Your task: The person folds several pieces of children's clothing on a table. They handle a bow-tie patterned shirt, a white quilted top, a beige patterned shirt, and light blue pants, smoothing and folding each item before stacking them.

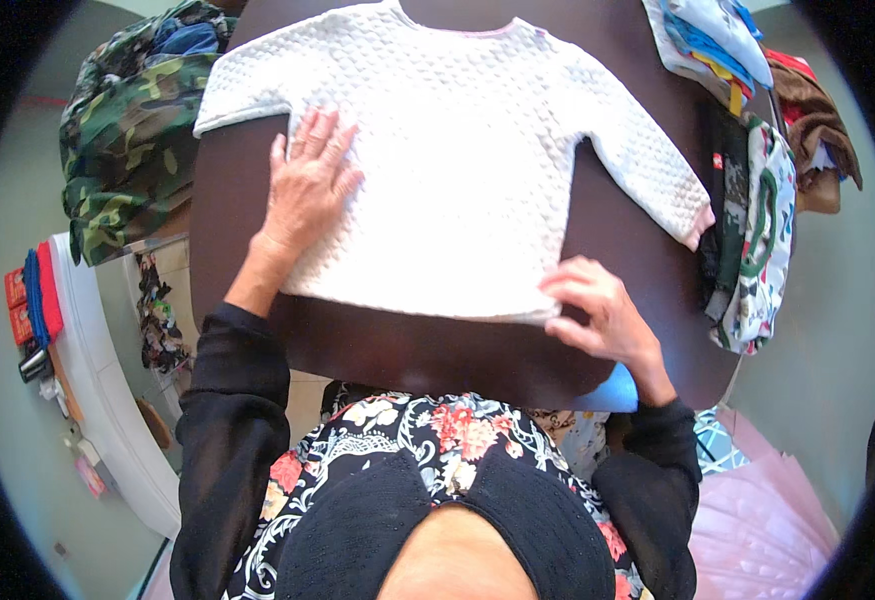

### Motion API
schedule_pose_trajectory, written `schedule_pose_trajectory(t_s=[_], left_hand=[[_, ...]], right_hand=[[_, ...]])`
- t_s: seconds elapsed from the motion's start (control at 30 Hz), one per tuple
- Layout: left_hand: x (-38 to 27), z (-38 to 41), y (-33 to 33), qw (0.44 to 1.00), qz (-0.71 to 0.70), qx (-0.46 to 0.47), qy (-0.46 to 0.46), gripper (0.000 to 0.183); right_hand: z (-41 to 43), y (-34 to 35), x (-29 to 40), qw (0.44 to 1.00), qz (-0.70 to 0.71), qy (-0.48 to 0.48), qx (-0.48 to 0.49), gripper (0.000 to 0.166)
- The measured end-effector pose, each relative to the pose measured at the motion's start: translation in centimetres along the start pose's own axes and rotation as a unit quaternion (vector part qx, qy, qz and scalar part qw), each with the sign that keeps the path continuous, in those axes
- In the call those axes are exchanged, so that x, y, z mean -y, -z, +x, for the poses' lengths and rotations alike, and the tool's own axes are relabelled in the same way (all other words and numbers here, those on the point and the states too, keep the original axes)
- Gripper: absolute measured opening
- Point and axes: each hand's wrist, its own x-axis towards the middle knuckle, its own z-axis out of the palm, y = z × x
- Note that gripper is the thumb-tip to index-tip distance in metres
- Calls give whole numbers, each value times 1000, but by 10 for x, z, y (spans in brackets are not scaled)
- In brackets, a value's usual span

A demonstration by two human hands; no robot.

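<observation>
A white quilted long-sleeved top (437,172) lies spread out on a dark brown table (407,352), its neckline away from me and its hem towards me. The sleeve on the right ends in a pink cuff; the end of the sleeve on the left shows no pink. My left hand (310,180) rests flat on the left side of the top, just below the armpit, fingers apart. At the lower right corner of the hem is my right hand (595,307), thumb and fingers parted around the corner; whether it pinches the cloth cannot be told.
Folded clothes (764,240) lie along the table's right edge, with a stack of coloured garments (707,45) farther back. Camouflage cloth (137,150) is heaped at the left. Brown cloth (812,120) sits beyond the right edge, and pink tulle-like fabric (760,510) is low at the right.
</observation>
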Motion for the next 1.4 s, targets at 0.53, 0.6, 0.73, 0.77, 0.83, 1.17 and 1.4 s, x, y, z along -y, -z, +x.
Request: schedule_pose_trajectory(t_s=[0.53,0.6,0.73,0.77,0.83,1.17,1.4], left_hand=[[95,-2,22,320,-788,-231,473,46],[103,12,18,307,-786,-248,477,48],[129,37,6,277,-785,-311,459,49],[130,45,4,259,-780,-320,470,49],[151,50,1,251,-797,-306,456,53],[101,77,64,507,-707,-391,300,41],[-8,80,54,943,-297,-150,24,83]], right_hand=[[226,-86,-7,952,-224,52,-203,59],[235,-99,-19,947,-271,34,-168,60],[234,-108,-30,938,-324,19,-118,59],[233,-108,-31,940,-320,14,-114,59],[232,-108,-29,946,-304,15,-114,59],[233,-107,-32,951,-238,35,-195,46],[208,-53,-44,638,675,-112,-354,40]])
